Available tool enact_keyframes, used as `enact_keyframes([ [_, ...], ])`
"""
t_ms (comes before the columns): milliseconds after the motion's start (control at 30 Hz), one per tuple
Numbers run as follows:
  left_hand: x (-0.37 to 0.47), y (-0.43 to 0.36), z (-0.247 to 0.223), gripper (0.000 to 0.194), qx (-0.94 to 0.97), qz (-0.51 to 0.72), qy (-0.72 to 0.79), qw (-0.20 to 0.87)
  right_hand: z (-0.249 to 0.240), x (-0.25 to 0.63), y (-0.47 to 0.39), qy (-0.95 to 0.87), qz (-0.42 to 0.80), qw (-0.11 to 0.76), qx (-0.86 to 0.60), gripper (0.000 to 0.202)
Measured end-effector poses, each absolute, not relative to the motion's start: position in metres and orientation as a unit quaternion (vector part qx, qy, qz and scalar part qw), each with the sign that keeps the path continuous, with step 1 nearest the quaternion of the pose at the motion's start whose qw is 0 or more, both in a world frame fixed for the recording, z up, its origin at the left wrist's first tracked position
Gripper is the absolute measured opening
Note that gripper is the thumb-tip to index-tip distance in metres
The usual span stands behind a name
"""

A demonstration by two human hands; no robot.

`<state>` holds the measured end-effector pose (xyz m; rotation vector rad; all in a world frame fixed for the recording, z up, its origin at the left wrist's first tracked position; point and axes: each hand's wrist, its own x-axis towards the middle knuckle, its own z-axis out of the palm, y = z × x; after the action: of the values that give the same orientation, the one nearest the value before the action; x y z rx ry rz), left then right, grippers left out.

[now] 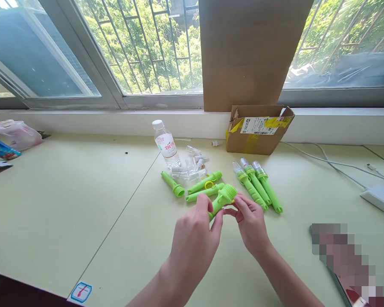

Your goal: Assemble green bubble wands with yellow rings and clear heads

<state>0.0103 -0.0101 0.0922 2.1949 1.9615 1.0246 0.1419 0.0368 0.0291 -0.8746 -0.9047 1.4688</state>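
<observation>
My left hand (195,232) is wrapped round a green plastic tube (224,198) with a threaded wide end, which tilts up to the right. At that end my right hand (250,219) pinches a small yellow piece (233,201), mostly hidden by the fingers. Just beyond the hands lie two green tubes (204,182) with a yellow ring (209,184) by them, and another green tube (173,184) to their left. Clear plastic caps (196,174) are heaped behind these. Right of my hands, three green tubes with clear caps (255,184) lie side by side.
A water bottle (167,145) stands behind the caps. Against the wall sits an open cardboard box (259,130). White cables and a power strip (380,199) are at the right, above a partly blurred dark object (337,283). A pink bag (17,134) lies far left.
</observation>
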Motion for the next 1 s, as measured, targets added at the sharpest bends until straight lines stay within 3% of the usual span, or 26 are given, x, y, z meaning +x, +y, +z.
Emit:
enact_keyframes([
  [333,0.025,0.009,0.084,0.021,0.721,0.316,0.616,0.035,0.041,0.138,0.034,-0.388,0.637,0.561,-0.359,0.022],
  [567,0.020,0.016,0.084,0.020,0.721,0.307,0.610,0.120,0.030,0.144,0.047,-0.330,0.632,0.581,-0.392,0.019],
  [700,0.015,0.027,0.079,0.006,0.703,0.327,0.595,0.210,0.024,0.140,0.047,-0.288,0.701,0.537,-0.371,0.026],
  [1000,0.016,0.041,0.062,0.011,0.637,0.372,0.604,0.301,0.028,0.136,0.045,-0.284,0.753,0.513,-0.299,0.030],
])
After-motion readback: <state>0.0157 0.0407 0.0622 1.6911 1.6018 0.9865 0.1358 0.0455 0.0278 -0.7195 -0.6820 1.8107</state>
